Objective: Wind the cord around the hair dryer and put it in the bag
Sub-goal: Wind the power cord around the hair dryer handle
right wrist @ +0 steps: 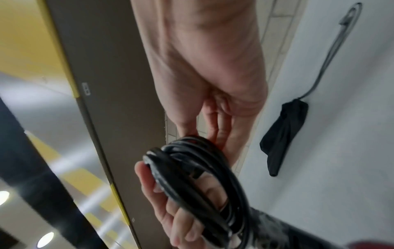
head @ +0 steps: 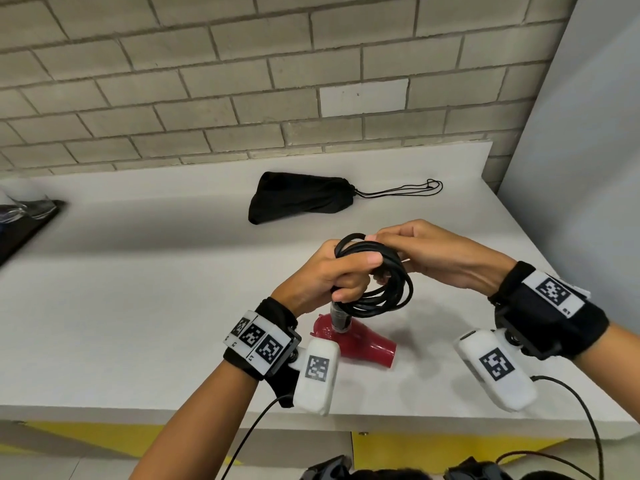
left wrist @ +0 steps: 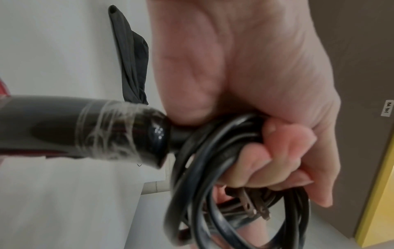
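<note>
The left hand (head: 323,271) curls around the coiled black cord (head: 375,289) just above the red hair dryer (head: 360,342), whose body hangs below. The right hand (head: 433,254) pinches the coil's top loop. Beyond the dryer, the black bag (head: 298,197) lies on the white counter (head: 138,289).

- I stand at a plain white counter (head: 173,306) set against a bare wall (head: 207,81) of pale painted block: it looks like a lab or test room, not a home.
- My wrists carry black straps with printed marker tags (head: 258,339) and white camera pods (head: 317,375), each wired.
- Yellow and grey panels (head: 433,452) front the counter below.
</note>
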Available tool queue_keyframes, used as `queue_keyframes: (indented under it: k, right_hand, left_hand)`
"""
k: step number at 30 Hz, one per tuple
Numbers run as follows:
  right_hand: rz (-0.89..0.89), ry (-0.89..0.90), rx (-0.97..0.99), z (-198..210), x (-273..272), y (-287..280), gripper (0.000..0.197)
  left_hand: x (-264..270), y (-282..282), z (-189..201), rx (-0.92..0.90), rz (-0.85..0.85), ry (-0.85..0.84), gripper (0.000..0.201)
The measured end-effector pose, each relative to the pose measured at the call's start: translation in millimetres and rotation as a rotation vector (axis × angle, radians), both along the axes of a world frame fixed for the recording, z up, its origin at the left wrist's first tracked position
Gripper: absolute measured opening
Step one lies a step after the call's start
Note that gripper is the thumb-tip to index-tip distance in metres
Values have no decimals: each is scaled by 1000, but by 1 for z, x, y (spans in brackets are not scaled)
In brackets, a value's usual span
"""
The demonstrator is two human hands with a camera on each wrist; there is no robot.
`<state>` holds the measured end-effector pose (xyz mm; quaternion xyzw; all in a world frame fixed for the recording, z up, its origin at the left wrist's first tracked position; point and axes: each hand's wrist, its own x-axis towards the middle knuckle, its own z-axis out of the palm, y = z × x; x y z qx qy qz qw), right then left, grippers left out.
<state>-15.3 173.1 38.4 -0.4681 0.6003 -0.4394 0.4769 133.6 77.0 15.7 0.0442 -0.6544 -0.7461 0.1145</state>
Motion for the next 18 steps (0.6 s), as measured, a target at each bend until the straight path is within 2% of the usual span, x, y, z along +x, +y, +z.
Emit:
queue_keyframes:
  k: [3,6,9,12,16,18]
  right_hand:
    - [7,-54,53,-6,-1,2,25]
    - [27,-91,80,-7,-1,7,17]
    - [30,-100,100,-4,-2,12,27]
    - [-41,-101,105,-2,-4,14,29]
    - [-94,-16,122,3,-7,15,17]
    - [-79,-32,110,4,-12,18,28]
  left_hand:
    - [0,-1,1,-63,27,-33,44]
    - [0,-2,2,-121,9,-53,42]
    - [-1,-2,4,-189,-5,-84,40]
    - [-5,-1,8,-284,50,-139,42]
    - [-8,3,11,-359,144,-169,41]
    - [-8,4,11,-361,192,-168,41]
